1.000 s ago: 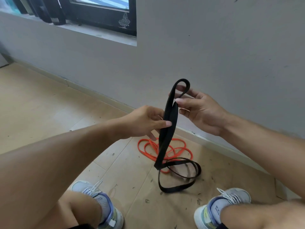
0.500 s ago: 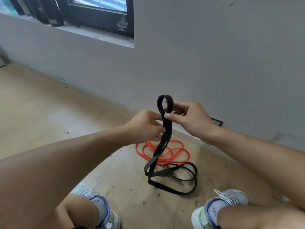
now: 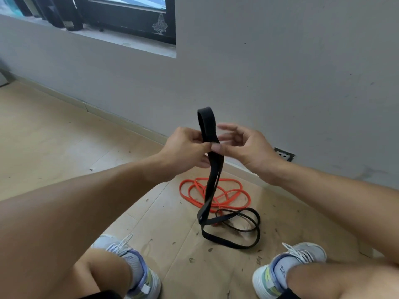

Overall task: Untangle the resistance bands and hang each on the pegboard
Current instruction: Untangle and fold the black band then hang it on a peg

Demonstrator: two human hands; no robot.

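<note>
A wide black resistance band [image 3: 212, 182] hangs from both hands, its top fold standing up as a loop above them and its lower end lying curled on the floor. My left hand [image 3: 185, 148] pinches the band just below that loop. My right hand [image 3: 241, 145] presses its thumb on the band from the other side, its fingers spread loosely behind it. An orange band [image 3: 235, 196] lies in tangled coils on the floor beneath. A thin black band [image 3: 241, 225] loops beside the orange coils. No pegboard is in view.
A grey wall [image 3: 280, 72] with a skirting board runs behind the bands, with a wall socket [image 3: 284, 154] low on the right. A dark window frame [image 3: 129, 20] sits above a sill at top left. My two shoes [image 3: 133, 262] stand on the wooden floor.
Both hands have come down and together. The loop above them has shrunk, and the right fingers have loosened and spread. More of the band's lower end lies on the floor.
</note>
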